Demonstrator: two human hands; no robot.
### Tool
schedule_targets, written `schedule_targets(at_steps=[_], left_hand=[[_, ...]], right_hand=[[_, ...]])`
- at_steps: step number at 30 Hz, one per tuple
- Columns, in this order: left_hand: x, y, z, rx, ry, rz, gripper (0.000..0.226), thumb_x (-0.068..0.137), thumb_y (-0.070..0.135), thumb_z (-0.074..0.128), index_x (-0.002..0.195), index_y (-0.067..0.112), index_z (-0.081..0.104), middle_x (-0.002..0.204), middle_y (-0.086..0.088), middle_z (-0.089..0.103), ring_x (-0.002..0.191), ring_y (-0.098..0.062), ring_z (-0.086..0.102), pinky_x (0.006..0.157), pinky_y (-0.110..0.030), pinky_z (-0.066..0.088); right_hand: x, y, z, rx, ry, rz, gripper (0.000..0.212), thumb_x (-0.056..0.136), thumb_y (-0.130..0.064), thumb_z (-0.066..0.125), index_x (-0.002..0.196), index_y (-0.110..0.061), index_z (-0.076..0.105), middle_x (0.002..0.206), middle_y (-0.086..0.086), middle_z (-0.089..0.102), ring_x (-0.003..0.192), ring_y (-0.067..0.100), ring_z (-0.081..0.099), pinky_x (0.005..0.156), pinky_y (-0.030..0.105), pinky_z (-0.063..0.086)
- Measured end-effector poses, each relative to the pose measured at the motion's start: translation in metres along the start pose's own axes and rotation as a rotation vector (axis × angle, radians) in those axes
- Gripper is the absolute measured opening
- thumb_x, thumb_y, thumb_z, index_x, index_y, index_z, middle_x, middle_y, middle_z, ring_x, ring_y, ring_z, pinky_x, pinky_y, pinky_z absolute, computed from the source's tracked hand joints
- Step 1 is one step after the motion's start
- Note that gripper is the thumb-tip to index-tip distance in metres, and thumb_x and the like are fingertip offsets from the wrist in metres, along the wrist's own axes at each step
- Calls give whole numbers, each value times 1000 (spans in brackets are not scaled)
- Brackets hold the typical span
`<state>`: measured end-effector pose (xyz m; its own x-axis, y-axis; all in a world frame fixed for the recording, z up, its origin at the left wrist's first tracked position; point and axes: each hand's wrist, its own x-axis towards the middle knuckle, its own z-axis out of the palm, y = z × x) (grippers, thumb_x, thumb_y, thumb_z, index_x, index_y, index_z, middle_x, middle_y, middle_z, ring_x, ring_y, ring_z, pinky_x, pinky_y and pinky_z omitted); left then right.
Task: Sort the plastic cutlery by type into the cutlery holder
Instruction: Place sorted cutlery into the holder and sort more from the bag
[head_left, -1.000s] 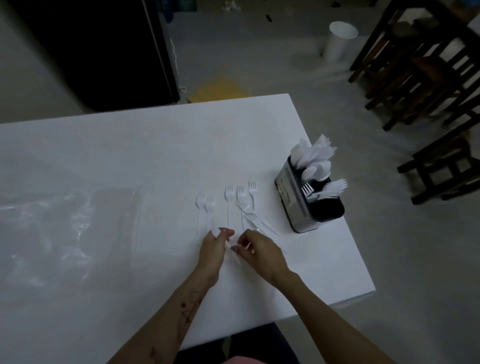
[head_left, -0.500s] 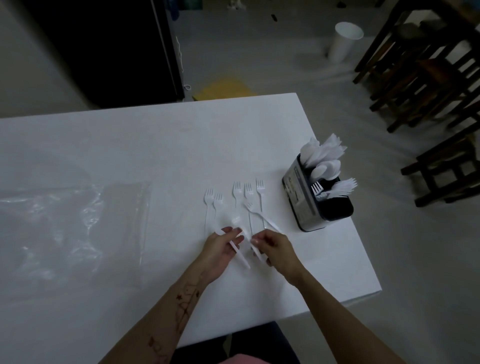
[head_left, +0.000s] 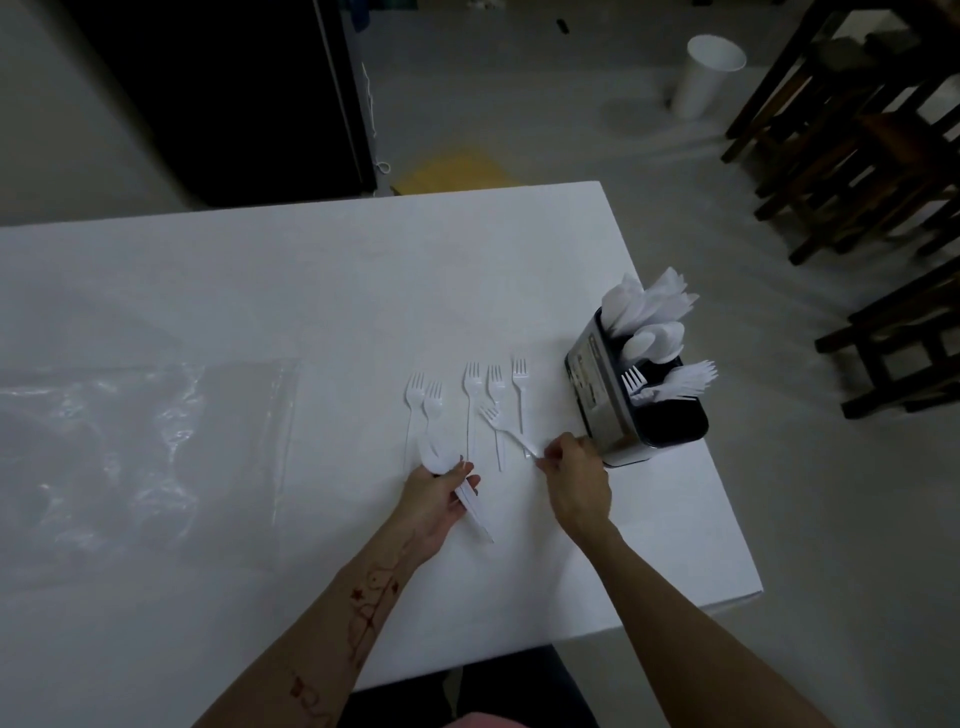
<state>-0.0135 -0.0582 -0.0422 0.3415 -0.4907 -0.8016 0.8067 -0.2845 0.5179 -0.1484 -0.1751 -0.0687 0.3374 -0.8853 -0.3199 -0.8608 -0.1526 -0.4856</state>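
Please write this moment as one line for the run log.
left hand: holds spoon | right hand: pinches fork | holder: partly filled

Dim, flat light; glare on the plastic bag (head_left: 130, 441); wide-angle edge bending.

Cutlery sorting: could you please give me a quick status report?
Left hand holds a spoon. Right hand pinches a slanted fork. Five more forks lie loose beside the cutlery holder. Nothing in the way.
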Motion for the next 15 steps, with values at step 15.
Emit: schedule_targets(at_steps=[15], left_hand=[[-2, 1, 9, -116, -26, 87, 24, 86, 0, 61, 109, 8, 59, 111, -16, 66, 99, -26, 64, 72, -33, 59]], right_hand=[[-20, -17, -5, 507, -412, -15, 7, 83, -20, 77, 89, -16, 77, 81, -5, 72, 70, 7, 62, 53, 8, 41]])
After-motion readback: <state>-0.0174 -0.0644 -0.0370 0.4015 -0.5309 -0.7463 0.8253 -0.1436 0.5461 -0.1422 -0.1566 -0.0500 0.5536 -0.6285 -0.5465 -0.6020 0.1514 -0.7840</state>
